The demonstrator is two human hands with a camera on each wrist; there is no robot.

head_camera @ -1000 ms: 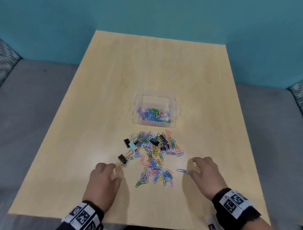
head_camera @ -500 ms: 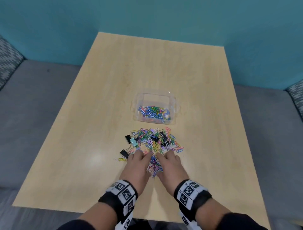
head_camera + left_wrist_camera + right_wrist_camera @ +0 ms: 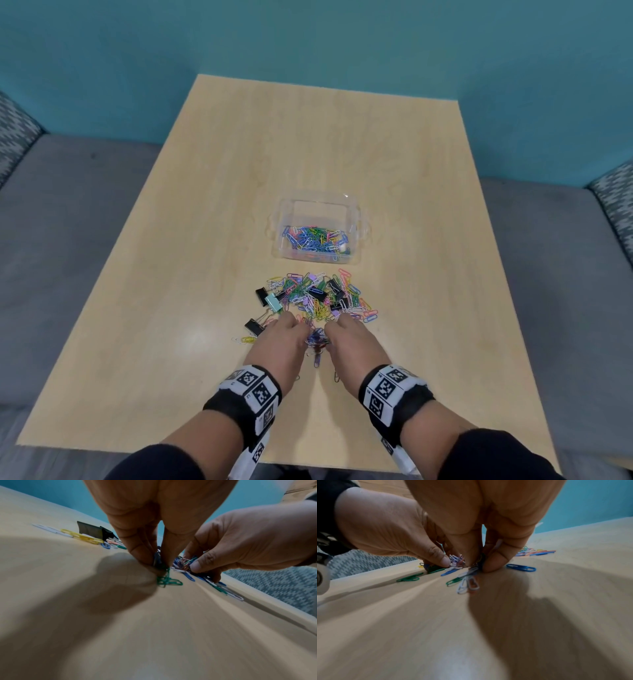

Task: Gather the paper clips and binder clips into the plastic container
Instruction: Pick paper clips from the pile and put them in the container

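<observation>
A heap of coloured paper clips (image 3: 318, 298) with black binder clips (image 3: 337, 289) mixed in lies in front of the clear plastic container (image 3: 356, 219), which holds several clips. My left hand (image 3: 284, 337) and right hand (image 3: 349, 337) meet at the heap's near edge, fingers curled inward. In the left wrist view my left hand (image 3: 158, 563) pinches a bunch of green paper clips (image 3: 166, 580) against the table. In the right wrist view my right hand (image 3: 476, 564) pinches white and blue paper clips (image 3: 468, 582).
A black binder clip (image 3: 254, 327) and a yellow paper clip (image 3: 247, 340) lie loose left of my left hand. A mint binder clip (image 3: 273, 302) sits at the heap's left side. Wooden table (image 3: 205, 240) is edged by grey upholstered seating (image 3: 61, 212).
My hands came together from wide apart onto the near clips, sweeping them inward, and their fingers have since curled tighter around a bunch. The near part of the heap is bunched between them.
</observation>
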